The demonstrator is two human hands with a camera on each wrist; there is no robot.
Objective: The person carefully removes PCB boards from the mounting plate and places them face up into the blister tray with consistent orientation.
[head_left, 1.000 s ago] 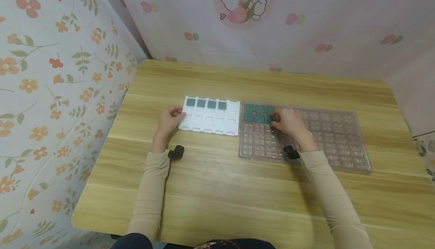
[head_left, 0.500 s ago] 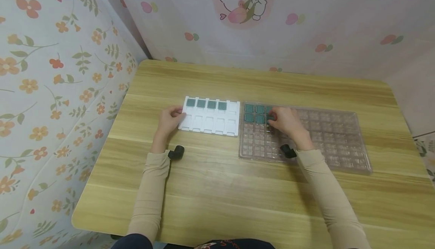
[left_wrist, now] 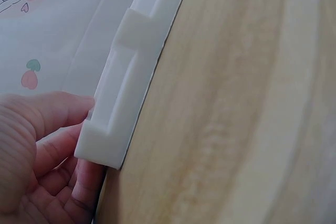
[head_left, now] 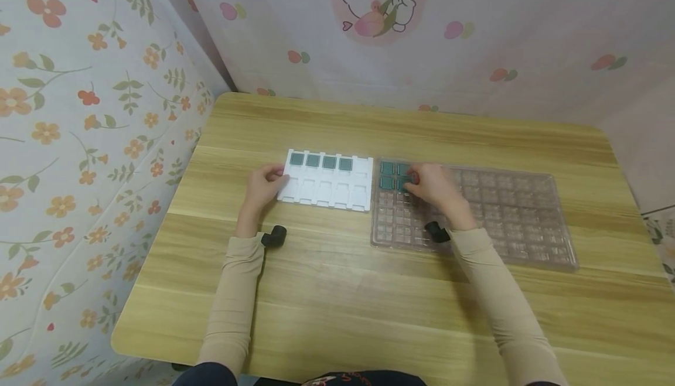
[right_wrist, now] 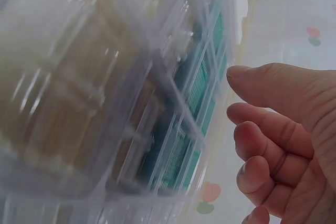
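Note:
A white plastic tray (head_left: 324, 190) lies left of centre, with several square green chips (head_left: 313, 160) in its far row. My left hand (head_left: 261, 188) grips its left edge; the left wrist view has the thumb on the near side of the tray's rim (left_wrist: 126, 85), fingers beneath. To the right, a clear tray (head_left: 508, 222) holds square green chips (head_left: 387, 183) at its far left corner. Over them hovers my right hand (head_left: 437, 185), covering part of them. In the right wrist view its thumb (right_wrist: 262, 80) and fingers stand apart, loosely bent, nothing visible between them.
Both trays lie almost side by side on a wooden table (head_left: 337, 304). A floral curtain (head_left: 105, 140) hangs at the left and a printed curtain (head_left: 327, 81) behind. Small black cameras (head_left: 274, 236) sit at both wrists.
My right hand has shifted left over the clear tray, from the third column of chips to the second. The left hand and the white tray have stayed put.

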